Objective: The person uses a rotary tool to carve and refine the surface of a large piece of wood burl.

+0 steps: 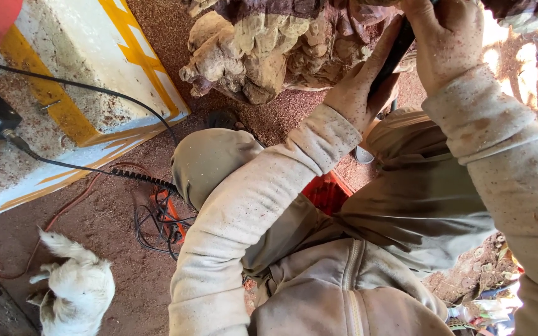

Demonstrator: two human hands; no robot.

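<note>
Head view: both hands grip a dark tool slanting up-right, right hand high, left hand lower, touching the carved wood just left.

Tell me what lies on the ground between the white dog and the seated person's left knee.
Head view: between the white dog and the left knee lies a tangle of black cable over an orange object, on sawdust-covered ground.
</note>
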